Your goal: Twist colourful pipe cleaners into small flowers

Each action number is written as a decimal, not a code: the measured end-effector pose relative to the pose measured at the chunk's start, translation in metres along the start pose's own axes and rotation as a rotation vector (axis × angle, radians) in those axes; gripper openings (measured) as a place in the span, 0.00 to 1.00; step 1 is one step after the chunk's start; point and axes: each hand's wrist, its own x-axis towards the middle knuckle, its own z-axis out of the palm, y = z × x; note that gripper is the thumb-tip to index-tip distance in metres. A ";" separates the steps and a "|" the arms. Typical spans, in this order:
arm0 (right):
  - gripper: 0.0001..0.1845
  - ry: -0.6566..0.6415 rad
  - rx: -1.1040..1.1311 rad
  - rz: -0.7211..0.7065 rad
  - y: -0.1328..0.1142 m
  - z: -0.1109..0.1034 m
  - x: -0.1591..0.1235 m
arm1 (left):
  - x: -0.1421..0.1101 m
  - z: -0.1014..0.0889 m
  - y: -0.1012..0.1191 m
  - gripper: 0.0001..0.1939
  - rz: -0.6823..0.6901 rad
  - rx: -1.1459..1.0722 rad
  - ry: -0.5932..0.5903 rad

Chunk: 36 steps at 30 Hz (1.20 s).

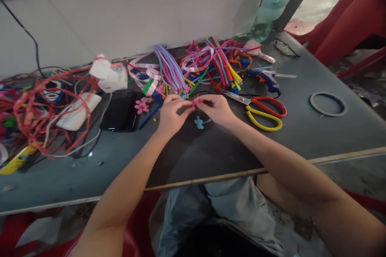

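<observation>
Both left hand [172, 115] and right hand [218, 111] pinch pink piece [197, 102], fingertips closed, over table [217, 150] between front and back edges; looks half-formed. Blue flower [199, 123], nearer front edge, seems done. Bundled stems [170, 68], back edge, look unused.

Two bare arms reach forward from the lower edge, the left forearm [140, 164] and right forearm [277, 160] slanting inward. The left hand [173, 115] and right hand [220, 110] nearly meet in the middle, backs upward, wrists roughly in line with the forearms. On each, thumb and index finger draw together in a pinch, tips close to the other hand's.
</observation>
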 end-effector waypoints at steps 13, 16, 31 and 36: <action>0.11 -0.149 0.149 0.246 -0.013 -0.001 -0.003 | -0.001 -0.002 -0.007 0.10 0.398 0.196 0.039; 0.10 -0.145 0.188 0.282 -0.013 0.000 -0.002 | 0.000 -0.003 -0.006 0.10 0.435 0.177 0.055; 0.11 0.021 -0.077 0.025 -0.007 -0.001 -0.003 | -0.001 0.002 -0.001 0.08 -0.190 -0.046 -0.010; 0.10 0.039 -0.101 0.013 -0.008 -0.001 -0.003 | -0.001 0.004 0.002 0.05 -0.260 -0.092 -0.015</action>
